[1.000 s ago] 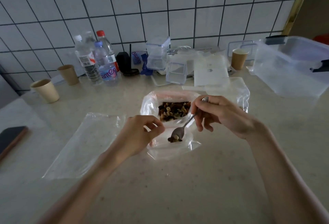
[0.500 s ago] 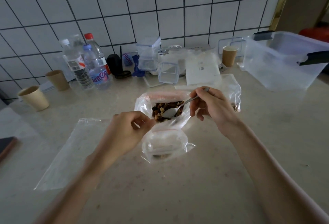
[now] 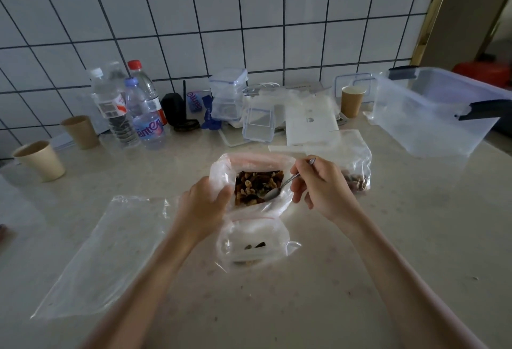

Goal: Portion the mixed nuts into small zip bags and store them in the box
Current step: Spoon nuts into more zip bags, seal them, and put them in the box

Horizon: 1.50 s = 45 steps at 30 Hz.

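Observation:
An open big bag of mixed nuts (image 3: 256, 186) stands mid-counter. My left hand (image 3: 203, 204) grips its left wall. My right hand (image 3: 321, 188) holds a metal spoon (image 3: 279, 188) whose bowl lies in the nuts. Just in front lies a small zip bag (image 3: 253, 246), mouth open, with a few nuts inside. A second small bag with nuts (image 3: 356, 165) lies behind my right hand. The clear storage box (image 3: 432, 116) stands at the far right.
A large flat plastic bag (image 3: 108, 254) lies to the left. Water bottles (image 3: 130, 107), paper cups (image 3: 41, 160), small clear containers (image 3: 230, 96) and a white carton (image 3: 310, 121) crowd the back by the tiled wall.
The spoon dropped its nuts into the small zip bag, then went back into the big bag. My left hand shifted from the small bag's mouth to the big bag's side.

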Each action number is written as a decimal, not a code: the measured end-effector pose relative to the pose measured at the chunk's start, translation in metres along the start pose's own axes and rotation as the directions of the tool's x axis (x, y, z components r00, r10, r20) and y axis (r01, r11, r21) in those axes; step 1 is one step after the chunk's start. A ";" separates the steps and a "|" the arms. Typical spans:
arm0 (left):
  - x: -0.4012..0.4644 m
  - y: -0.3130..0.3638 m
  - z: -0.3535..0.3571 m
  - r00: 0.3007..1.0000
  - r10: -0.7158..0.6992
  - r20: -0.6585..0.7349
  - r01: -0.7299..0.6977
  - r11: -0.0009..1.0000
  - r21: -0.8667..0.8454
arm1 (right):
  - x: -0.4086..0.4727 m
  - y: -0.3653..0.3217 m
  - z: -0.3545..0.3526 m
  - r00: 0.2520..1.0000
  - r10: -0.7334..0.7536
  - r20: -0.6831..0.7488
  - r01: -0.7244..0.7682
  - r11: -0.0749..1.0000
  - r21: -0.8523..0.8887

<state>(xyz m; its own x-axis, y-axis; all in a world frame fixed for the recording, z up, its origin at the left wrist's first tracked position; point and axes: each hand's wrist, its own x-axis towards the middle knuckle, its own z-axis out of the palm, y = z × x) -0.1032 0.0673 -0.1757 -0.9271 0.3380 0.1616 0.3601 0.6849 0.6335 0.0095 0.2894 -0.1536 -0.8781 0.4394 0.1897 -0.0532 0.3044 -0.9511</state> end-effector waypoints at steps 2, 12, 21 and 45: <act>-0.002 0.001 0.001 1.000 0.009 -0.006 -0.009 0.997 -0.076 | 0.000 0.002 0.002 0.997 0.077 0.022 -0.078 0.996 0.053; -0.017 0.009 -0.001 0.994 -0.050 0.098 0.096 0.822 -0.561 | -0.007 0.000 0.016 0.939 0.284 0.193 -0.337 0.868 0.364; -0.021 0.015 -0.005 0.995 -0.085 0.059 0.103 0.794 -0.599 | -0.003 0.006 0.012 0.934 0.319 0.161 -0.357 0.820 0.447; -0.032 0.012 -0.042 0.958 0.286 -0.022 -0.286 0.949 -0.130 | -0.004 -0.015 -0.007 0.989 0.148 -0.022 -0.118 0.863 0.492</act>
<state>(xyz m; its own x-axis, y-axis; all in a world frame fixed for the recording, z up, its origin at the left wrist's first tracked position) -0.0736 0.0374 -0.1417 -0.7874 0.5057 0.3525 0.5939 0.4690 0.6537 0.0170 0.2892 -0.1382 -0.8655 0.4981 0.0522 -0.1759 -0.2047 -0.9629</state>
